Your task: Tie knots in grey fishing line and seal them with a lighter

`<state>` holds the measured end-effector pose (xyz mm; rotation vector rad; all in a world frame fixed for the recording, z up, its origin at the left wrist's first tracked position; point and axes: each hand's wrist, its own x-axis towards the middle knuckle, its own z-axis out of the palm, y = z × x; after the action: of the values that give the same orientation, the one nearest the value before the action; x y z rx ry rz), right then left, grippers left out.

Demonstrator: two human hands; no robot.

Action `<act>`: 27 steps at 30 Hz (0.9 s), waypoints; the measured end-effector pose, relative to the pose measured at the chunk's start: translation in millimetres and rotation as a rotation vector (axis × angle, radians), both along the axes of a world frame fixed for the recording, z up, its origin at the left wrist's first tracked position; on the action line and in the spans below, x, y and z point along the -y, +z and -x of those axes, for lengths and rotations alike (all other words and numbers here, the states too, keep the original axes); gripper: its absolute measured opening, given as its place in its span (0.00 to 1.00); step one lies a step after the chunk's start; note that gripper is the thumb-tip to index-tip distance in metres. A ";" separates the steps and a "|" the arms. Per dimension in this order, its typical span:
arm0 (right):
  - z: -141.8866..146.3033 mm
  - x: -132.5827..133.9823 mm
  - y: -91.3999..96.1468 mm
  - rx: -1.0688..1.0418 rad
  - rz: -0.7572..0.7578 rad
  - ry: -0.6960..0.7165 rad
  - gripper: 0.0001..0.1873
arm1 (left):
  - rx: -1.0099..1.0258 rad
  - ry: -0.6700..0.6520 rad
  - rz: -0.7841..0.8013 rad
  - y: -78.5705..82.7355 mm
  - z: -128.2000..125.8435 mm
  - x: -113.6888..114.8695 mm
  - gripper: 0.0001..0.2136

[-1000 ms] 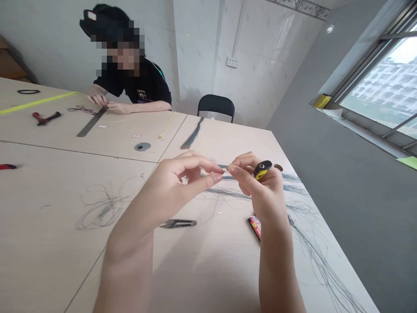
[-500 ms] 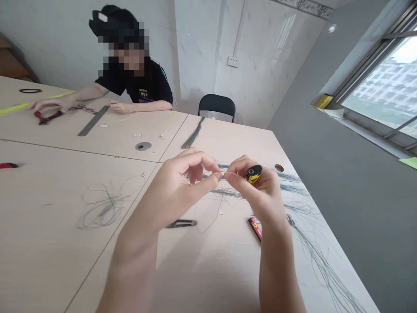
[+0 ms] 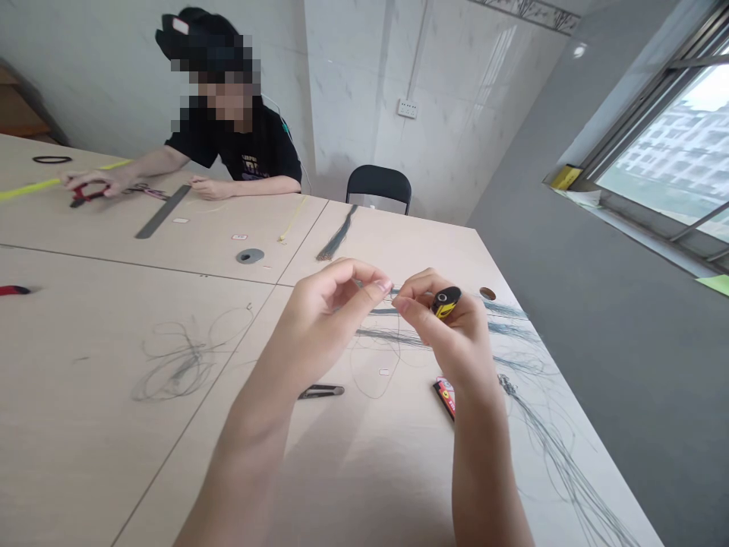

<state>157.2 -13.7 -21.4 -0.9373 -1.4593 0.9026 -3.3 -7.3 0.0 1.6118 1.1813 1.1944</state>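
Note:
My left hand (image 3: 324,327) is closed, with thumb and index finger pinched on a thin grey line (image 3: 399,346) whose loop hangs down in front of the table. Close beside it, my right hand (image 3: 456,342) pinches at the same line with thumb and forefinger. A black-and-yellow tool handle (image 3: 446,302) is also gripped in my right hand; its other end is hidden. Below and behind the hands lie several bundles of thin bluish-grey strands (image 3: 392,337). Small black thread snips (image 3: 322,391) lie by my left wrist, and a red and black packet (image 3: 444,396) is partly covered by my right forearm.
Loose coiled line (image 3: 185,365) lies to the left, a long strand bundle (image 3: 561,448) along the right edge. Beyond are a strand bundle (image 3: 340,237), a grey disc (image 3: 250,256) and a ruler (image 3: 163,212). A co-worker (image 3: 239,152) across the table holds red-handled pliers (image 3: 89,191).
My left fingertips have risen slightly, and a small gap has opened between my hands. The hanging loop has shifted. The co-worker's hand has lifted the red-handled pliers slightly and moved right.

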 end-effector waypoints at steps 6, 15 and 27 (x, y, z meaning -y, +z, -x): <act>0.5 -4.1 -4.3 -0.052 -0.004 -0.011 0.08 | 0.019 -0.043 0.062 -4.6 4.6 0.2 0.08; 1.1 -10.5 -7.1 0.106 0.131 0.026 0.08 | 0.038 0.196 -0.082 -10.4 7.1 -5.8 0.05; 54.7 -46.9 -84.5 1.336 0.340 0.299 0.13 | 0.152 0.459 -0.210 -10.6 18.2 -8.5 0.03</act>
<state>102.5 33.3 -105.9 -1.7750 -2.6604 0.7262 -21.5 1.2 -10.5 1.4030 1.4081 1.7500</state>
